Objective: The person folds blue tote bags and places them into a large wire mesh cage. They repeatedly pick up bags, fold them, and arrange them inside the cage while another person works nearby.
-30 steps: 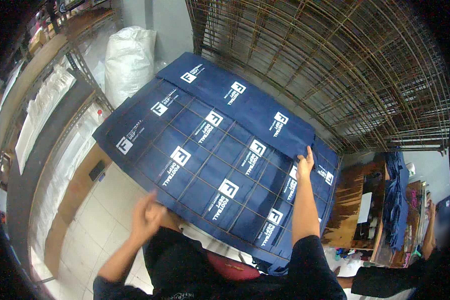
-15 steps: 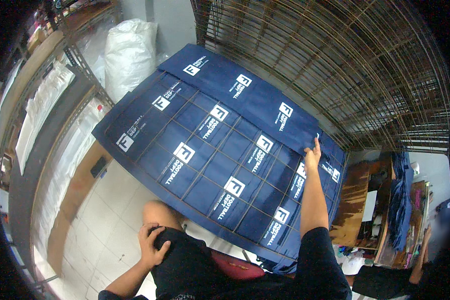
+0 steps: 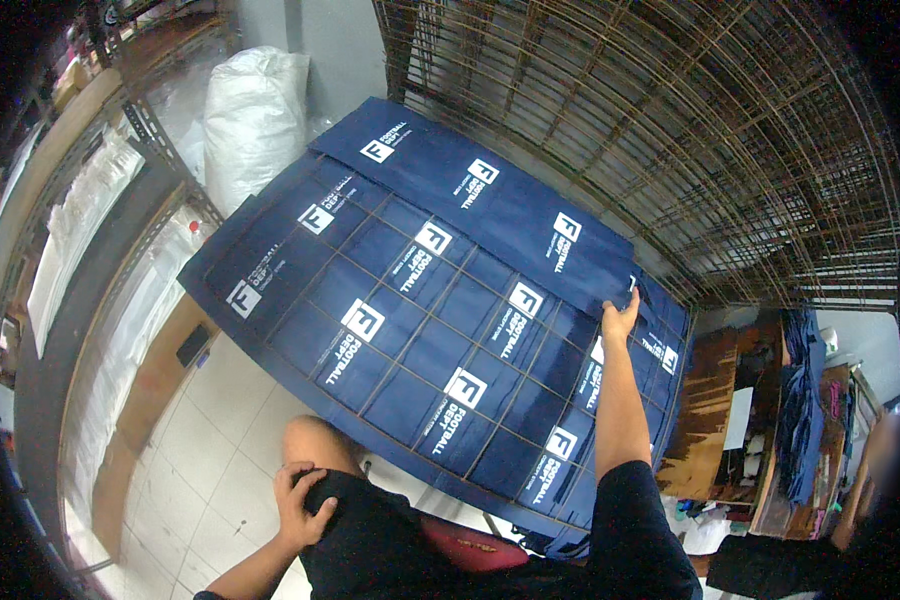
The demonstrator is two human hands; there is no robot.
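A long dark blue sheet piece (image 3: 500, 215) with white prints lies along the far side of a wire grid rack (image 3: 440, 300). Beneath the wires, more blue printed pieces (image 3: 390, 345) show between the grid lines. At the near right corner of the top piece is my right hand (image 3: 620, 318), its thumb and forefinger apart and touching the corner. Whether any finger is under the edge cannot be made out. My left hand (image 3: 303, 508) rests on my bent knee with spread fingers, holding nothing.
Raised wire racks (image 3: 650, 120) lean over the far right side. A stuffed white sack (image 3: 255, 125) stands at the back left, beside shelves (image 3: 80, 260) with white sheets. To the right are a stained wooden board (image 3: 705, 400), hanging blue cloth (image 3: 802, 400) and another person's arm (image 3: 862, 480).
My right hand has drawn slightly nearer, and its forefinger is less stretched out. The view has shifted a little. My left hand stays on the knee.
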